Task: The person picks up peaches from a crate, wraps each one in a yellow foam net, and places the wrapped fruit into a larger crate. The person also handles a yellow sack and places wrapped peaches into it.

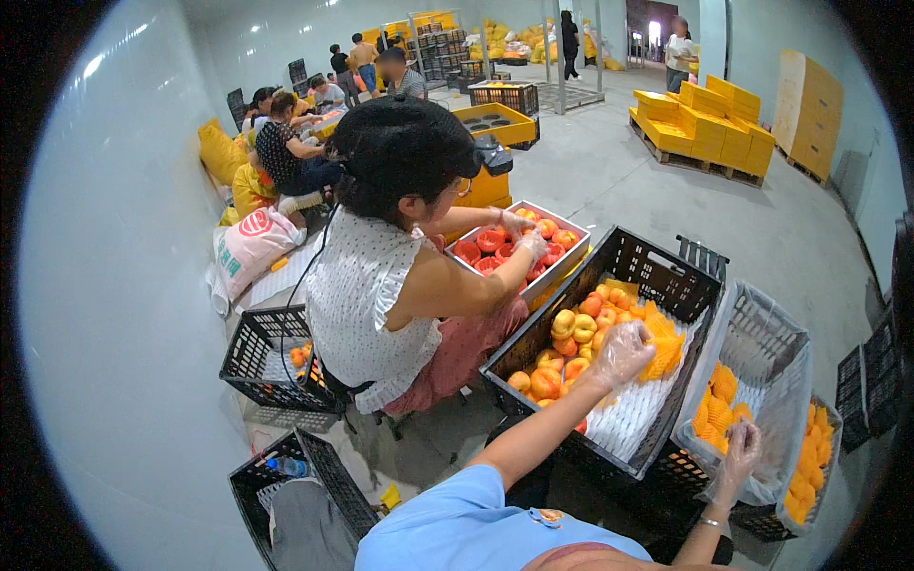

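My left hand [623, 357], in a clear plastic glove, is over a black plastic crate [493, 378]. Its fingers close on yellow foam fruit nets [664, 350], which lie bunched at the crate's right side. Beside the hand, flat red-and-yellow peaches [564, 325] are heaped without wrapping. My right hand [742, 444], gloved too, hovers with curled fingers at the near side of a crate lined with clear film [775, 335]. Net-wrapped fruit [721, 389] lies in that crate, next to the hand. Whether the right fingers hold anything is hidden.
Close on the left, a co-worker [378, 307] handles peaches in a white box [585, 235] with red cups. A further crate of wrapped fruit [810, 464] stands at right. Black crates [271, 378] sit on the left floor. Yellow cartons [703, 128] are stacked on a pallet.
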`<action>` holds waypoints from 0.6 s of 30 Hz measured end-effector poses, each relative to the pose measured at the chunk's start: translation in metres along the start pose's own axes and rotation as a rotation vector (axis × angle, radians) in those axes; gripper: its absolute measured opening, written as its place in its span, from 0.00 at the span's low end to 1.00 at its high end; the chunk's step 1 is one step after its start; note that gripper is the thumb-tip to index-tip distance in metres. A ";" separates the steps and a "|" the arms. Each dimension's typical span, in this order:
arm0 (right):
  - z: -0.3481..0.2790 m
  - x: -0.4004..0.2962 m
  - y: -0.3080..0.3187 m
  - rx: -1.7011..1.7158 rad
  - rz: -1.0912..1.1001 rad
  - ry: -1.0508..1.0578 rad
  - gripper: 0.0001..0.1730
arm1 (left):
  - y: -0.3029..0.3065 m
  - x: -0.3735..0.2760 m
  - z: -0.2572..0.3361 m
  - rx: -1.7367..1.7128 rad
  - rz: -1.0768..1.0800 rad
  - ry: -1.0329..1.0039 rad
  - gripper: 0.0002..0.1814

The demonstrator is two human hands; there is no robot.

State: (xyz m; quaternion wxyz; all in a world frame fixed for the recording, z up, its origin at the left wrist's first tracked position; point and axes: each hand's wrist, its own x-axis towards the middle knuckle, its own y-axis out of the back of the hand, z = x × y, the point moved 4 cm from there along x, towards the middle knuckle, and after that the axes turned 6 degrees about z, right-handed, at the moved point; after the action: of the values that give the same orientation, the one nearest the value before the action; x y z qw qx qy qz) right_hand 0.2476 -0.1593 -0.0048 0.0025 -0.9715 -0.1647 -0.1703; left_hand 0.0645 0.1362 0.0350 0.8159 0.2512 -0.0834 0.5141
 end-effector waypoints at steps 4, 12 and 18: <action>-0.056 -0.024 -0.044 -0.466 -0.145 0.219 0.13 | -0.005 -0.019 -0.012 -0.064 0.009 0.002 0.12; -0.080 -0.040 -0.142 -0.193 -0.508 0.323 0.19 | -0.027 -0.042 -0.010 -0.891 -0.520 0.370 0.16; -0.029 -0.032 -0.129 0.108 -0.375 -0.037 0.16 | -0.030 -0.044 -0.018 -0.840 -0.455 0.370 0.14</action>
State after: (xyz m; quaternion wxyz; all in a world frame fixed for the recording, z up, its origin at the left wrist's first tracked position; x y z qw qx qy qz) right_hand 0.1685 -0.0495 0.0049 0.0200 -0.9252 -0.3518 -0.1409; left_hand 0.0692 0.0995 -0.0072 0.9388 -0.1815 -0.0803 0.2815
